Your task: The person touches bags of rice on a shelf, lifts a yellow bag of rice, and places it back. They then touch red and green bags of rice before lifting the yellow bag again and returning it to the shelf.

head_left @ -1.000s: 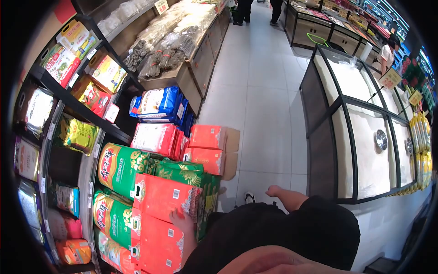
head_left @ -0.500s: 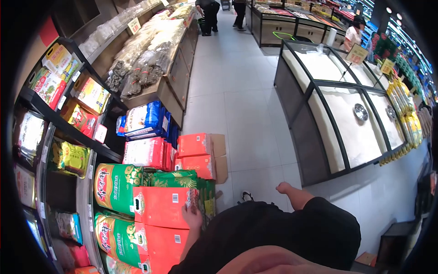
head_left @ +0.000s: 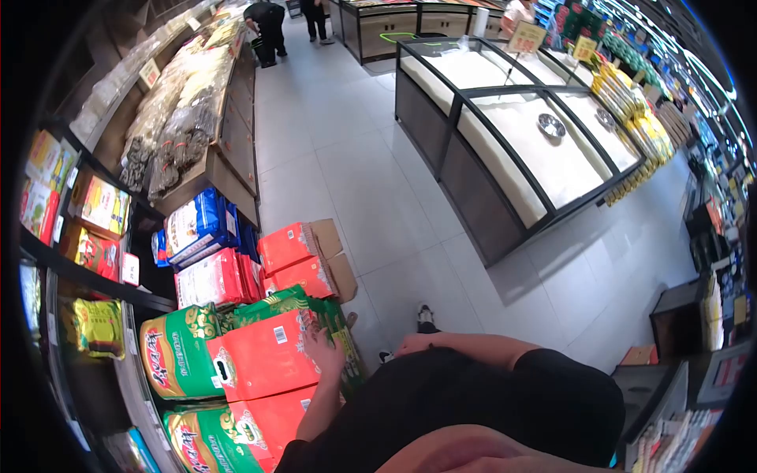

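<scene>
My left hand [head_left: 326, 351] rests against the right edge of a red bag [head_left: 264, 355], its fingers stretched out and not gripping. The bag has a barcode label and a handle cut-out, and lies on a stack beside green printed bags [head_left: 181, 347]. A second red bag [head_left: 288, 418] lies nearer to me. My right hand [head_left: 414, 344] is in front of my body with its fingers folded in. A dark band is on that wrist, and nothing shows in the hand.
Red bags [head_left: 284, 248] beside cardboard [head_left: 341, 276] and blue packs [head_left: 197, 229] stand farther along. Shelves [head_left: 102, 296] line the left. Bins of white grain [head_left: 512, 146] stand across the tiled aisle [head_left: 355, 165]. Two people [head_left: 268, 31] are at the far end.
The view has turned to the right, so the bins and shelves sit farther left. My right hand has come in from my side to the front of my body. My left hand stays at the red bag.
</scene>
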Motion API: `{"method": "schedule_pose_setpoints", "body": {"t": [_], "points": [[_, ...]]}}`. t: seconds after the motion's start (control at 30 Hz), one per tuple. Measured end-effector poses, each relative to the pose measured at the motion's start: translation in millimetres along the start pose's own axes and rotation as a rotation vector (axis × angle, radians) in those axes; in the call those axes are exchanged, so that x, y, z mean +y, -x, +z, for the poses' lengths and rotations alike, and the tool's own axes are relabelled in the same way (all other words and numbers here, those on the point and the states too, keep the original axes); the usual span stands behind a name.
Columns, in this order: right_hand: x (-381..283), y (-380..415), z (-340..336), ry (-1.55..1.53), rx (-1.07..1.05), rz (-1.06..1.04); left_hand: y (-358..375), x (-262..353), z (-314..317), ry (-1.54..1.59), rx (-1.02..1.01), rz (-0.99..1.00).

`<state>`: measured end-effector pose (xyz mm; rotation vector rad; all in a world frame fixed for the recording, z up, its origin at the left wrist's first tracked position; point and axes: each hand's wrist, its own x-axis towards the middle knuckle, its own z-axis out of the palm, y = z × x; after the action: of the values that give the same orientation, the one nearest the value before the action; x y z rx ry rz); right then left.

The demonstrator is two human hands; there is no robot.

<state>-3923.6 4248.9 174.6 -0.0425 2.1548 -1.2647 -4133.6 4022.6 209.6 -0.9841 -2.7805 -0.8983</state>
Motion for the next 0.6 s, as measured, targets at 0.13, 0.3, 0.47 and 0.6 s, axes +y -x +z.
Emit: {"method": "schedule_pose_setpoints", "body": {"t": [0.13, 0.3, 0.47, 0.6], "points": [[85, -49, 60, 0.004, -0.094, -0.058, -1, 19, 6, -0.027, -0.102, 0.136], [48, 14, 52, -0.330, -0.030, 0.123, 33, 22, 24, -0.049, -0.295, 0.104], [68, 75, 64, -0.447, 0.047, 0.096, 86, 4, 51, -0.176, -0.495, 0.146], [93, 119, 89, -0.503, 0.098, 0.074, 106, 17, 66, -0.334, -0.663, -0.055]]}}
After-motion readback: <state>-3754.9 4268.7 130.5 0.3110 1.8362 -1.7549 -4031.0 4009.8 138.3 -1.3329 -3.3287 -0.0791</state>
